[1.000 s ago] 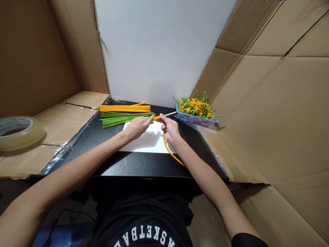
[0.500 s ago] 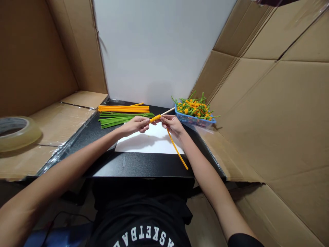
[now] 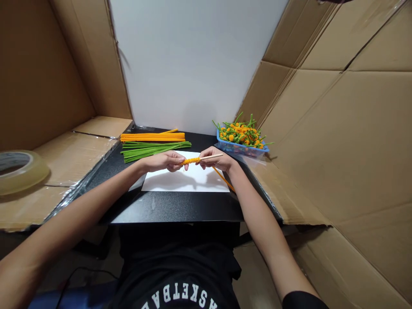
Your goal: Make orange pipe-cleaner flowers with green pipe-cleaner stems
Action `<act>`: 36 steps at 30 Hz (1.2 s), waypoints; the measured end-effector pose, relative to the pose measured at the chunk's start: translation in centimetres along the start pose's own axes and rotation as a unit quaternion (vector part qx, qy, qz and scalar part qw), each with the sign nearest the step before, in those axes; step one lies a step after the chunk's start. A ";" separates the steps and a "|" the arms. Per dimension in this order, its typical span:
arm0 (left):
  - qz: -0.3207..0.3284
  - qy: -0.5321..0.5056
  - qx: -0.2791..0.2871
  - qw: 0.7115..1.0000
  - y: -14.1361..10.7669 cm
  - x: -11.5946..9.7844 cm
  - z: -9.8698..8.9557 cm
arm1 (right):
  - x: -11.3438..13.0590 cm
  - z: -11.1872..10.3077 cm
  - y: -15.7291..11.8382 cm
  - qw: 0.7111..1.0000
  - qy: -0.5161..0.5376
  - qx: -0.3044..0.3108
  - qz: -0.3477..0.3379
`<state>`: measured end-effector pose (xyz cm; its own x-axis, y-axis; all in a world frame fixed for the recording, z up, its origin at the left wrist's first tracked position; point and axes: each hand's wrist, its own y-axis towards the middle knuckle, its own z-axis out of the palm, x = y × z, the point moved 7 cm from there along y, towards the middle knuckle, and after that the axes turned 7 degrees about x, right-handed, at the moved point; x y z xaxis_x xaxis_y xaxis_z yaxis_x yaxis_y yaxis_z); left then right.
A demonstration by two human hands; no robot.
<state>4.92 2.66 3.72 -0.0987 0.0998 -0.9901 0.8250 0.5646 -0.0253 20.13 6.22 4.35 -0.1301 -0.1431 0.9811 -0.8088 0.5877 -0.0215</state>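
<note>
Over a white sheet [image 3: 167,182], a thin wooden stick [image 3: 212,156] carries a tight coil of orange pipe cleaner [image 3: 192,160]. My left hand [image 3: 172,161] pinches the coil's left end between thumb and fingers. At the coil's right end, my right hand [image 3: 214,159] has its fingers closed on the orange pipe cleaner, whose loose tail [image 3: 224,179] runs down to the right past the palm. The bare part of the stick lies across the front of my right hand and points right.
Orange pipe cleaners [image 3: 152,137] and green ones [image 3: 144,150] lie at the back left. A blue basket [image 3: 243,149] of orange and green pieces stands back right. Clear tape [image 3: 40,174] lies far left. Cardboard walls [image 3: 337,141] flank the black table [image 3: 180,208].
The stick has swung from tilting up to the right to nearly level, and both hands are slightly lower. The loose tail now shows less, mostly behind my right hand and forearm.
</note>
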 end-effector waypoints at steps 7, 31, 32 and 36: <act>-0.016 0.153 0.012 0.988 -0.4 -1.1 0.2 | -0.1 0.7 -0.1 0.996 -0.052 0.056 0.038; -0.069 0.588 -0.315 0.742 -0.5 -1.7 -2.7 | -1.2 -1.6 0.7 0.966 0.046 -0.256 0.007; -0.050 0.555 -0.295 0.776 -0.5 -1.6 -2.9 | -1.6 -1.7 0.7 0.968 0.080 -0.238 0.021; 0.020 0.468 -0.144 0.871 -0.4 -1.7 -2.8 | -1.8 -1.9 0.3 0.978 0.116 -0.167 0.054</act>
<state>3.15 4.54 5.83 -0.5956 0.6728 -0.4388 0.6773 0.7143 0.1759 21.16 8.16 2.98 -0.0395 0.0948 0.9947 -0.5604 0.8221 -0.1006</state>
